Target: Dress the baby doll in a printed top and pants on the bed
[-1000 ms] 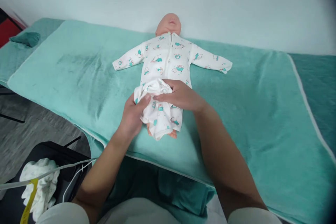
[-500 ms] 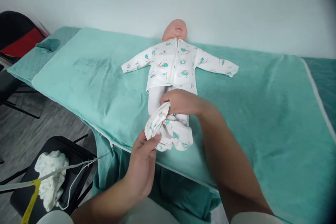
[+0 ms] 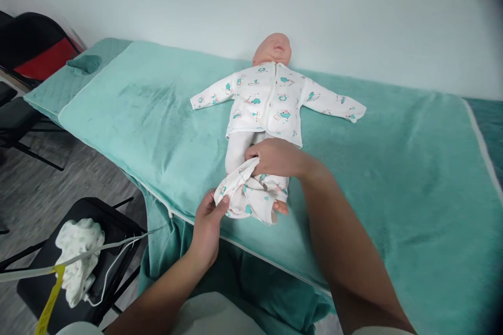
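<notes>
A baby doll lies on its back on the green-covered bed, wearing a white printed jacket with both sleeves spread out. White printed pants are bunched around its lower legs. My left hand pinches the pants' lower left edge between thumb and fingers. My right hand lies over the doll's legs, closed on the pants' upper edge. One doll foot shows at the lower right of the cloth; the other is hidden.
A black chair at the lower left bears a crumpled white cloth. A pale cord with a yellow tag crosses in front of it. More chairs stand at the far left. A white wall rises behind the bed.
The view has shifted slightly, moving the doll rightward in the picture. My left hand has drawn the pants a little leftward, and a doll foot now shows at their right side.
</notes>
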